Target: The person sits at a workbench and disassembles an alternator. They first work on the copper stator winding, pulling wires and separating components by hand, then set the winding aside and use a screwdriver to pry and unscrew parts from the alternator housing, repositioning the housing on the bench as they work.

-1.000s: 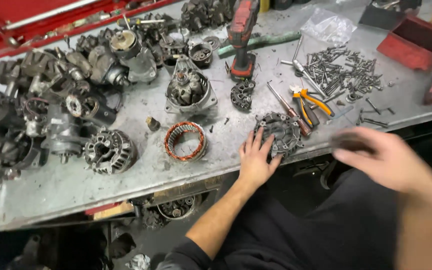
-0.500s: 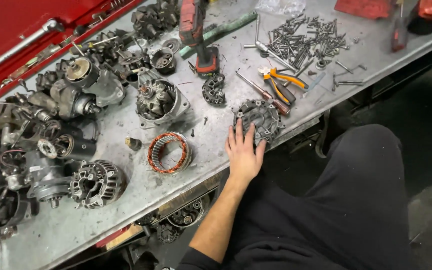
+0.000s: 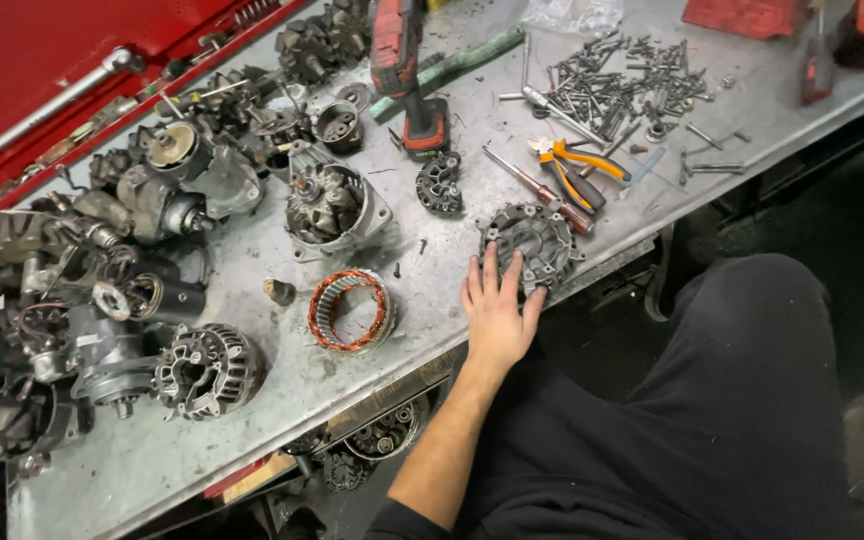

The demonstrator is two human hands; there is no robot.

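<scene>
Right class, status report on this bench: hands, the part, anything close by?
Left hand flat on bench, fingertips on round grey housing. Right hand out of view. Copper-wound stator beside; pliers beyond.

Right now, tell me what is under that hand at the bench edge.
The left hand lies flat on the metal bench, its fingers touching the round grey housing. Whatever lies beneath the palm is covered; the right hand is out of view.

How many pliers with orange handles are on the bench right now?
1. The orange-handled pliers lie right of the red drill, below the pile of screws. More could be hidden in the clutter of parts at left.
</scene>
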